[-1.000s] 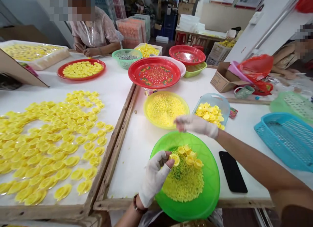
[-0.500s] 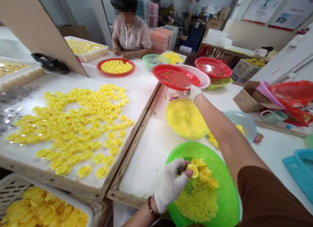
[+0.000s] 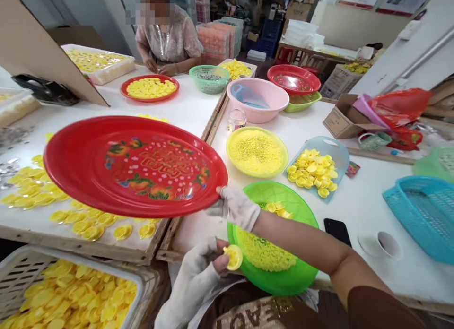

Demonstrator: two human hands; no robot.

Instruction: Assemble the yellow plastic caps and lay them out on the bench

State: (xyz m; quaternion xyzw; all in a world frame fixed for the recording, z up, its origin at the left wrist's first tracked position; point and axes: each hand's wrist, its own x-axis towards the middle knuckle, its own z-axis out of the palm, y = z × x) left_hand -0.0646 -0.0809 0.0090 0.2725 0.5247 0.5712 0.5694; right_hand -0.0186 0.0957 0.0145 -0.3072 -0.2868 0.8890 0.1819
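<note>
My right hand point(image 3: 237, 207), in a white glove with bare fingertips, grips the right rim of a large red tray point(image 3: 142, 166) with a printed flower pattern. The tray hangs tilted over the left table and hides many yellow flower pieces point(image 3: 26, 182). Between thumb and fingers, my left hand point(image 3: 198, 277), gloved the same way, pinches a small yellow flower piece point(image 3: 233, 257). Just right of it is a bright green basin point(image 3: 307, 215) with small yellow-green bits and a few yellow pieces. A yellow bowl point(image 3: 283, 166) of small yellow bits stands beyond.
A pink basin point(image 3: 260, 112), a jar point(image 3: 236, 119) and a blue tray point(image 3: 343, 154) of yellow pieces stand behind. At right are a phone point(image 3: 336, 230), a cup point(image 3: 389, 245) and a blue basket point(image 3: 418, 215). A person point(image 3: 168, 40) sits across. A white crate point(image 3: 142, 286) stands lower left.
My right hand has brought the red tray from above the pink basin toward me and to the left. My left hand has moved left and down, away from the green basin, with a yellow piece.
</note>
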